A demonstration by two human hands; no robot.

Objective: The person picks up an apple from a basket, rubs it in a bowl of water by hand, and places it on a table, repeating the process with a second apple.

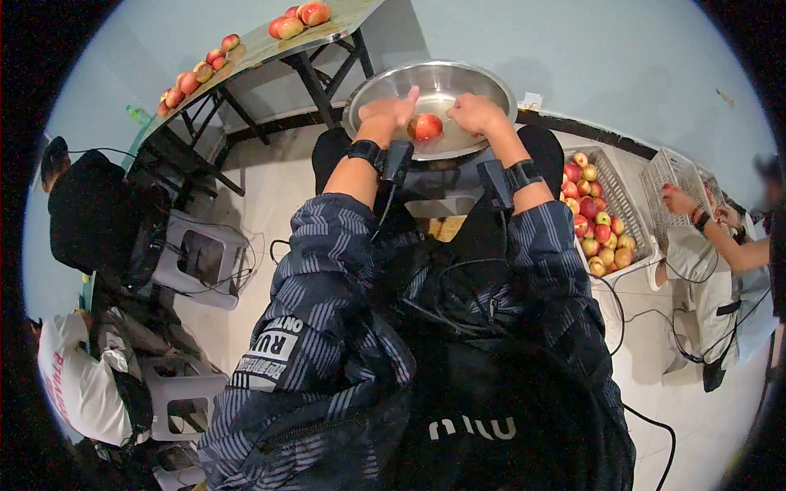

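Note:
A red-and-yellow apple lies in the shallow water of a wide metal basin. Just left of the apple, my left hand hangs over the basin, thumb stretched out and nothing visible in it. On the other side my right hand is closed with curled fingers; whatever it may hold is hidden from above. Neither hand clearly touches the apple. Dark straps with small black devices sit on both wrists.
A crate full of apples stands on the floor at right. More apples rest along the table at upper left. At right a person's hand is by a white basket. Stools, people and cables fill the left.

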